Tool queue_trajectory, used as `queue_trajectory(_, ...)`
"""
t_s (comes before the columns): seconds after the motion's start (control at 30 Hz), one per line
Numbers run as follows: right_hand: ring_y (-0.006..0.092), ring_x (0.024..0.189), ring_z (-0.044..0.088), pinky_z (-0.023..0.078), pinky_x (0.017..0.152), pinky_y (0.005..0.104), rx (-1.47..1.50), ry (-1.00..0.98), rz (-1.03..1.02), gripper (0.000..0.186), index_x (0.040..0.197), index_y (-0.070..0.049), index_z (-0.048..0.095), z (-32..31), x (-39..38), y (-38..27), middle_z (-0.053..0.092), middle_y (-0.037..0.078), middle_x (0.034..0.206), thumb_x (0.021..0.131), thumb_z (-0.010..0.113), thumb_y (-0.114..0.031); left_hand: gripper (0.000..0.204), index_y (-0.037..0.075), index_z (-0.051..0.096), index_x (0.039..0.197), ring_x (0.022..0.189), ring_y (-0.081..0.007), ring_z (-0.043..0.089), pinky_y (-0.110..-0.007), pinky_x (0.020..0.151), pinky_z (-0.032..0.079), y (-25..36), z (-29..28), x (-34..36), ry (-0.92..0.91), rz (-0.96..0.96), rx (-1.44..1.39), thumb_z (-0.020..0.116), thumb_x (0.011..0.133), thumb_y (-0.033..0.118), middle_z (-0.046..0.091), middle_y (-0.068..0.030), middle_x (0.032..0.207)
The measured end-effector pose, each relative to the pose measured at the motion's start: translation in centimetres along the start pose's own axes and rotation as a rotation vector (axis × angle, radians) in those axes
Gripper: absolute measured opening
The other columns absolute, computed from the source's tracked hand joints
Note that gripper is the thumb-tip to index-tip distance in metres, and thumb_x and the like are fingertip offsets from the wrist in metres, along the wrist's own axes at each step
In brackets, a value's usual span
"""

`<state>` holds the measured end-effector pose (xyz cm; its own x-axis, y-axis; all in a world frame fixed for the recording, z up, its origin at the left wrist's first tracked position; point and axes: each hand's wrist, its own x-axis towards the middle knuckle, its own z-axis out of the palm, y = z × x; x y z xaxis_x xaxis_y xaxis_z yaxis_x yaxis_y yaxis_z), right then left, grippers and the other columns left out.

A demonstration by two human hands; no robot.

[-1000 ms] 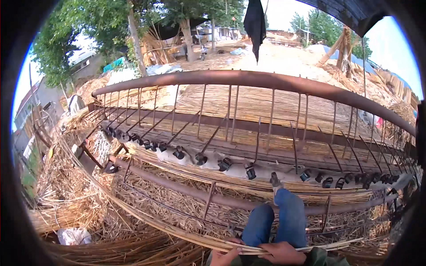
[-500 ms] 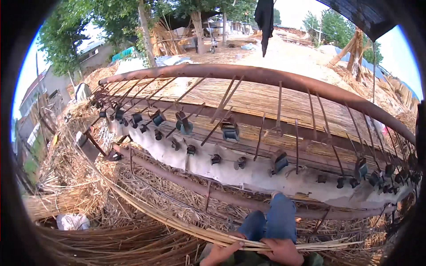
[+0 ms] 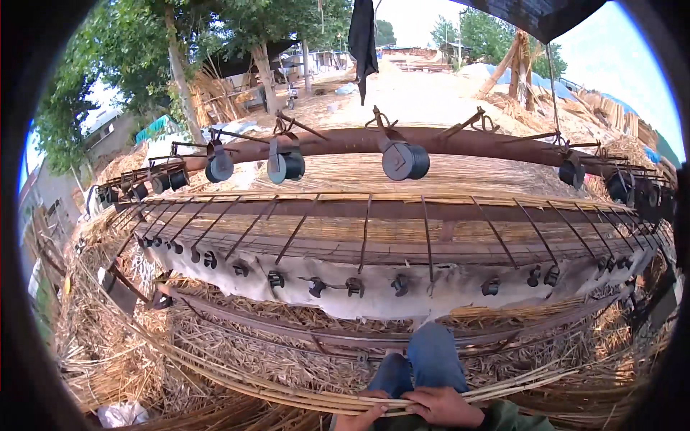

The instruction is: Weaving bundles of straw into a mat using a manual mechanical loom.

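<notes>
A loose bundle of long, pale reeds (image 3: 287, 397) stretches across my lap, its long end trailing off to the left and its thinner ends fanning out to the right. My left hand (image 3: 362, 417) is closed round the stalks, thumb on top. Close to its right, my right hand (image 3: 443, 406) also grips the bundle, fingers folded over it. Beyond my jean-clad knees (image 3: 435, 352) stands a rusty weaving frame. Dark spools (image 3: 406, 162) hang along its thick upper pipe (image 3: 323, 149). Smaller spools (image 3: 317, 286) hang lower, against a pale cloth sheet (image 3: 374, 303).
Thin metal rods (image 3: 297, 230) slope across the frame, over a woven reed mat (image 3: 338, 179). A lower rusty pipe (image 3: 273, 325) runs between my knees and the cloth. Straw litter (image 3: 237, 359) covers the ground. A black cloth (image 3: 363, 50) hangs overhead.
A row of rods with larger spools has swung up to the upper pipe, while smaller spools stay low. My view has shifted right. Both hands keep hold of the reeds.
</notes>
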<state>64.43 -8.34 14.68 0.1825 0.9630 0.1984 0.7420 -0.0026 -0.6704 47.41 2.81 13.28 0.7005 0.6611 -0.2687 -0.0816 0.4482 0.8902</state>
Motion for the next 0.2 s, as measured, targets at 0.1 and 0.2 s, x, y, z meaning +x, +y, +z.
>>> queue_trajectory(0.1,0.0276,0.091,0.059,0.050,0.070,0.0345,-0.053,0.023,-0.081,0.024,0.101,-0.009,0.061,1.4,-0.4,1.7,0.060,0.014,0.100,0.080,0.060,-0.021,0.019,0.001,0.058,0.098,0.080,-0.0122,0.055,-0.026,0.069,0.046,-0.4,-0.1,0.3,-0.007,0.070,0.049,0.060,0.079,0.002,0.059,-0.0049,0.087)
queue_trajectory(0.2,0.0338,0.093,0.056,0.045,0.080,0.0415,0.216,-0.175,0.054,0.048,0.115,-0.012,0.049,2.2,-0.4,3.5,0.056,0.011,0.103,0.073,0.068,-0.024,0.018,0.003,0.059,0.100,0.082,-0.0141,0.056,-0.028,0.071,0.047,-0.5,-0.5,0.5,-0.021,0.120,0.205,0.058,0.082,0.006,0.060,-0.0049,0.088)
